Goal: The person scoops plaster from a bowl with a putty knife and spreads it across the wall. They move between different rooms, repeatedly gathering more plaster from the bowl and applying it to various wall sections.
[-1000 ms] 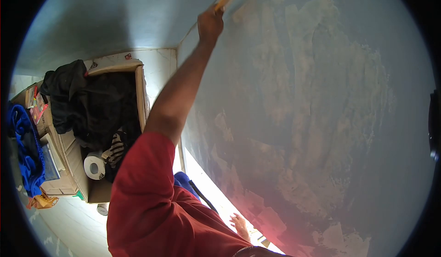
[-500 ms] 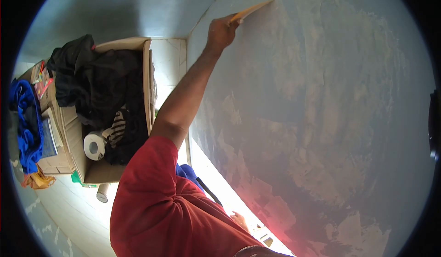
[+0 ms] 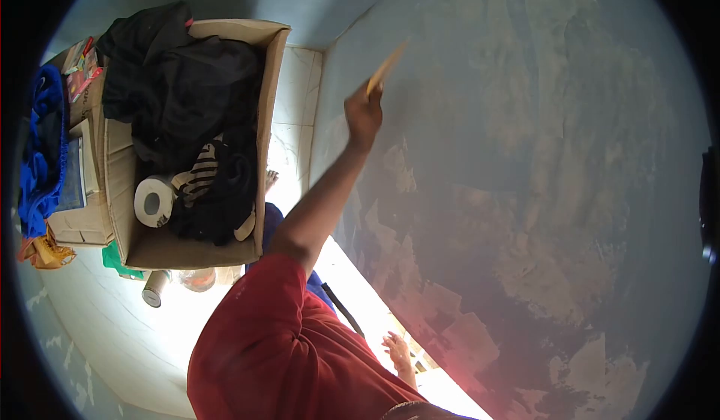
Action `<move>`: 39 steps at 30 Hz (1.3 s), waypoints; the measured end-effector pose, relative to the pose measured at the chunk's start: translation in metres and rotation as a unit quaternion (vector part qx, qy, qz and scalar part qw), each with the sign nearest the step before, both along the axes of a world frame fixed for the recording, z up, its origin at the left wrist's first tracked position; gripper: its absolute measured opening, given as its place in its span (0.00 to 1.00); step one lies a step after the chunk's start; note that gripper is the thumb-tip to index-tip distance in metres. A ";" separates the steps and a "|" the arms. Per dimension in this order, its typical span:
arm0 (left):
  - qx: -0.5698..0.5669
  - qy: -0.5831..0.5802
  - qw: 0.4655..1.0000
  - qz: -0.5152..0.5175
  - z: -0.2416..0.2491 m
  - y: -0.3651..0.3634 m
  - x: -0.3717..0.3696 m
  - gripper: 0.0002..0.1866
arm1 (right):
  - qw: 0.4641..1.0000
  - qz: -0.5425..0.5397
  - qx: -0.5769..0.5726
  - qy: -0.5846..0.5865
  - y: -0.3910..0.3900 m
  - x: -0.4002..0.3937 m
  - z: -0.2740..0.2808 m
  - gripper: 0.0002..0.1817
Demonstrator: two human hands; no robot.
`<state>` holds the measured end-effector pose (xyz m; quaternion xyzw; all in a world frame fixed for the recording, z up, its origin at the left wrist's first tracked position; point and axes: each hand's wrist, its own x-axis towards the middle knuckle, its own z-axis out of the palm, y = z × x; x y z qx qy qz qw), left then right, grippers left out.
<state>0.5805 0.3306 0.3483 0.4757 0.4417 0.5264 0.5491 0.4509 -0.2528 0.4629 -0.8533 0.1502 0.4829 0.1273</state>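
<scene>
My left hand (image 3: pixel 363 116), at the end of the outstretched arm, is closed round a flat yellow-orange putty scraper (image 3: pixel 388 66). The scraper is blurred and points up and right, overlapping the grey-blue wall (image 3: pixel 450 135) near its corner. Pale filler patches (image 3: pixel 555 105) cover much of that wall, with rougher patches lower down. Beyond the red shirt (image 3: pixel 277 337), low in the view, my right hand (image 3: pixel 400 351) shows with its fingers apart and nothing in them.
On the left stands an open cardboard box (image 3: pixel 191 255) with dark clothes (image 3: pixel 180 82) and a white paper roll (image 3: pixel 154 201). Beside it are a blue cloth (image 3: pixel 41 157) and books (image 3: pixel 73 176). A can (image 3: pixel 155 288) lies on the bright tiled floor (image 3: pixel 142 352).
My left hand has drawn the scraper down and left from its higher spot on the wall. The view has shifted, and more of my right hand shows.
</scene>
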 end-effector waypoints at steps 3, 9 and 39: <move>0.027 0.107 0.994 0.016 -0.024 0.068 0.040 0.14 | 0.999 -0.016 -0.037 0.003 -0.010 -0.017 0.003 0.27; 0.032 0.184 0.982 -0.018 -0.044 0.144 0.092 0.16 | 0.992 0.010 -0.103 0.071 0.009 -0.055 0.022 0.26; 0.122 0.162 0.974 -0.104 -0.061 0.140 0.083 0.15 | 0.985 -0.100 -0.098 0.099 -0.002 -0.063 0.026 0.28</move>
